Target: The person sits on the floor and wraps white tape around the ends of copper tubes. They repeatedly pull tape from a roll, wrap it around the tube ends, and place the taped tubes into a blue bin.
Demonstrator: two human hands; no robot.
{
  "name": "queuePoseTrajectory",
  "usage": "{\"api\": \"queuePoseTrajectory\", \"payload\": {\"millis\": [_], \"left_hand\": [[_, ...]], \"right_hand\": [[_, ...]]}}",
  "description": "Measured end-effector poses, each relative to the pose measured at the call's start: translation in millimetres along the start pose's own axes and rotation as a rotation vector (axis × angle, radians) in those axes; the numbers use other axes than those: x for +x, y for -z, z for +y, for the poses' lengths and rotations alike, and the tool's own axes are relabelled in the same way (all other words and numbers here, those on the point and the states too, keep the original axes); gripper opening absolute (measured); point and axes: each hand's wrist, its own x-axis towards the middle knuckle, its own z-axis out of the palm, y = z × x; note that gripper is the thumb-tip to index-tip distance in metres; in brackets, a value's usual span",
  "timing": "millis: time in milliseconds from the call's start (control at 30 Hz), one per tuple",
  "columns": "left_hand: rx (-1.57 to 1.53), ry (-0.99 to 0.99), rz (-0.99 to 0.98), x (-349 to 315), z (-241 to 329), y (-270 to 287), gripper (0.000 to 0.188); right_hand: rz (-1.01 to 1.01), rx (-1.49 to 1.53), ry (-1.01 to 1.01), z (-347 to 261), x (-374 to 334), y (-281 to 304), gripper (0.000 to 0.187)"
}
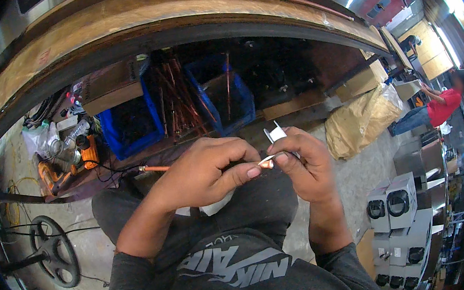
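My left hand (pixel 209 170) is closed around a copper tube (pixel 157 168). One end of the tube sticks out to the left of the hand, and the other end shows between my two hands. A narrow strip of white tape (pixel 267 159) lies at that right-hand end, under my left thumb. My right hand (pixel 305 162) pinches at the same spot with thumb and finger and also holds a white spool of tape (pixel 276 134), its flange facing up and left. My fingers partly hide the strip and the tube end. Both hands are above my lap.
A wooden bench edge (pixel 131 16) curves ahead, with a copper pipe (pixel 313 7) on it. Below stand blue bins (pixel 123 140) and loose copper tubes (pixel 180 93). An orange drill (pixel 52 177) lies left, near a black handwheel (pixel 64 253). Right are a brown sack (pixel 364 121), grey boxes (pixel 398 195) and a person (pixel 442 106).
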Motion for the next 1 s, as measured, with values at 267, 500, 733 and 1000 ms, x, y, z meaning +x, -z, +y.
{"api": "queuePoseTrajectory", "payload": {"millis": [267,500,733,1000], "left_hand": [[0.172,-0.049,0.024,-2,-6,-2,0.027],[0.166,-0.150,0.051,0,-7,-4,0.025],[0.462,-0.035,0.164,0,-14,-9,0.025],[0.344,0.016,0.258,8,-40,-19,0.025]], "right_hand": [[-0.015,0.086,-0.093,-5,-3,-7,0.012],[-0.049,0.086,-0.105,-1,-8,-15,0.011],[0.035,-0.072,-0.123,-6,-16,-24,0.013],[0.105,-0.080,-0.228,4,-14,-33,0.023]]}}
